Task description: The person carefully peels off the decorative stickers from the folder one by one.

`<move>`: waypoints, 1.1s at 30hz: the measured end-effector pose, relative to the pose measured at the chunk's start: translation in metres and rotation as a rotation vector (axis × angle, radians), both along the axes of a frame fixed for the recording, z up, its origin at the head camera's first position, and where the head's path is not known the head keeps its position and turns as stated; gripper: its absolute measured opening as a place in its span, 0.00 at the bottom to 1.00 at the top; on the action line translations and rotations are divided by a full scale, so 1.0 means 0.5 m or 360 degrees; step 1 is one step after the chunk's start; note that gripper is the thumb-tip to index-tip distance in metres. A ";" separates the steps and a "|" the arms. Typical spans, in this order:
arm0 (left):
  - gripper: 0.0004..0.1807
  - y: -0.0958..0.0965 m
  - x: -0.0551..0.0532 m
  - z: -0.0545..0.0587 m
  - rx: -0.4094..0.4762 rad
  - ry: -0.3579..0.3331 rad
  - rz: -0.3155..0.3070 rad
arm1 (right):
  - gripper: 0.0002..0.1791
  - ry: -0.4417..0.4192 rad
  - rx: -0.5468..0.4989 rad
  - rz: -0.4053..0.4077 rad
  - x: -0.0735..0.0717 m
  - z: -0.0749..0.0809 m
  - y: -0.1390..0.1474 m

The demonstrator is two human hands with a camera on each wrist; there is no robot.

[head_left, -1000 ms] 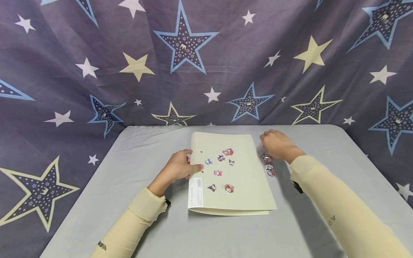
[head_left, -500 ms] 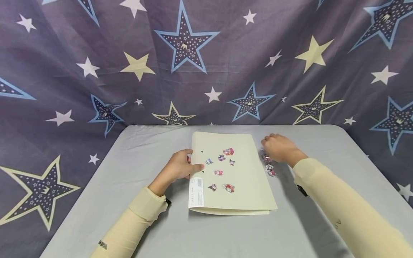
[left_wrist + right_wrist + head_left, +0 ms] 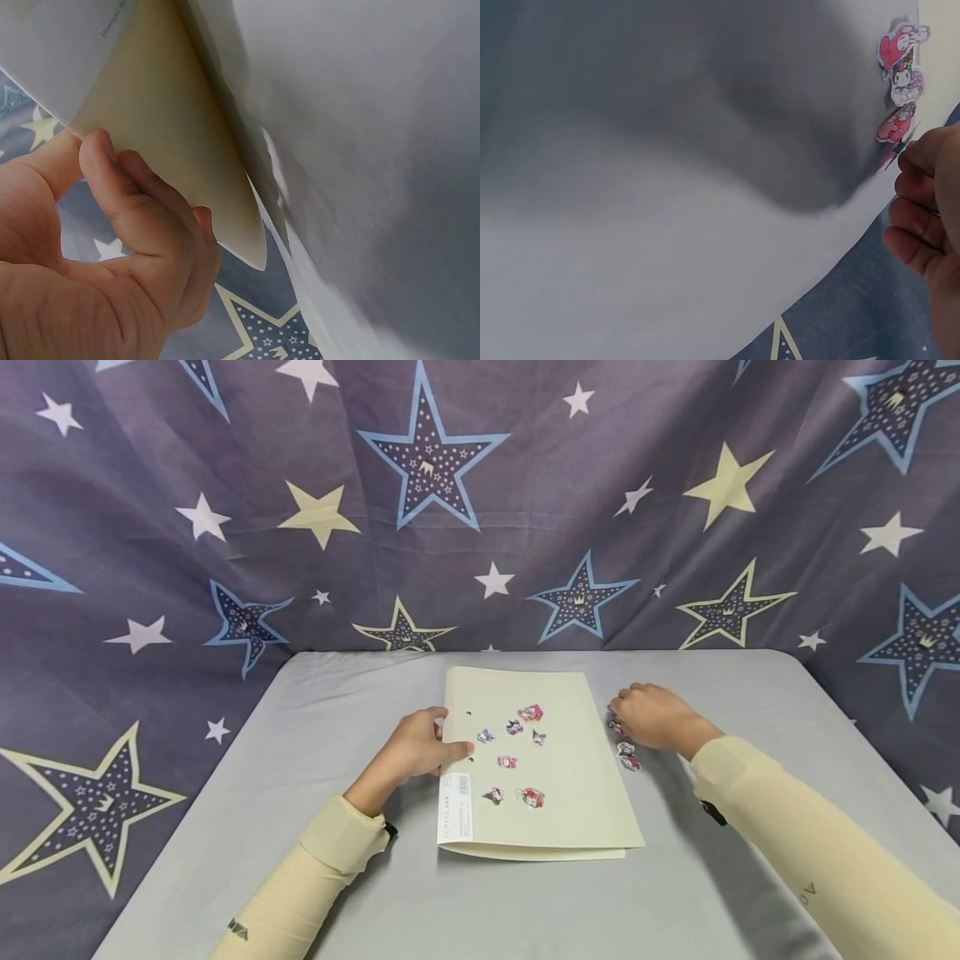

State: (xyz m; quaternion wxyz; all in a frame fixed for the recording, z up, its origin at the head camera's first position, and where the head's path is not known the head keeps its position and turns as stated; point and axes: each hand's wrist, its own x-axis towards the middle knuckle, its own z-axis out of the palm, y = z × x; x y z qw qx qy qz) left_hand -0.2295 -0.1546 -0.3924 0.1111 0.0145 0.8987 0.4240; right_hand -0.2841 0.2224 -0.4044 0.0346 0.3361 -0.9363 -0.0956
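Observation:
A cream clip-file folder (image 3: 562, 777) lies on the grey-covered table, with several cartoon character stickers (image 3: 507, 762) on its cover. My left hand (image 3: 420, 743) grips the folder's left edge, thumb on top by the punched holes. In the left wrist view, curled fingers (image 3: 135, 217) sit against the underside of the raised cover. Beside the folder's right edge, my right hand (image 3: 652, 716) pinches a small sticker (image 3: 890, 156) between thumb and fingertips. More pink and white stickers (image 3: 906, 84) lie in a row by that hand, some partly covered by it in the head view.
A white label (image 3: 454, 807) runs along the folder's lower left side. Behind the table (image 3: 360, 681) hangs a dark star-patterned curtain (image 3: 480, 543), which also closes in the left and right sides.
My right hand has come slightly nearer and to the right, down along the row of stickers. The left hand and the folder stay as they were.

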 end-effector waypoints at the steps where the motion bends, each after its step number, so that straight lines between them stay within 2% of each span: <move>1: 0.48 0.000 0.000 0.000 0.0004 -0.0001 0.0001 | 0.06 -0.0004 -0.0008 -0.0003 0.000 -0.001 0.001; 8: 0.48 -0.001 0.000 0.000 0.0015 -0.0004 0.0000 | 0.04 -0.0015 -0.0072 -0.0031 0.000 -0.001 0.009; 16: 0.48 0.000 0.000 -0.001 0.0014 -0.0006 -0.0003 | 0.05 0.0033 -0.0099 -0.0008 -0.003 -0.002 -0.006; 26: 0.48 0.002 0.003 0.002 -0.0001 -0.0005 -0.0001 | 0.04 0.0115 -0.0112 0.0106 -0.001 -0.012 -0.034; 33: 0.48 0.001 0.002 0.002 0.0007 -0.0009 -0.0007 | 0.06 0.0131 -0.0075 0.0153 0.010 -0.011 -0.067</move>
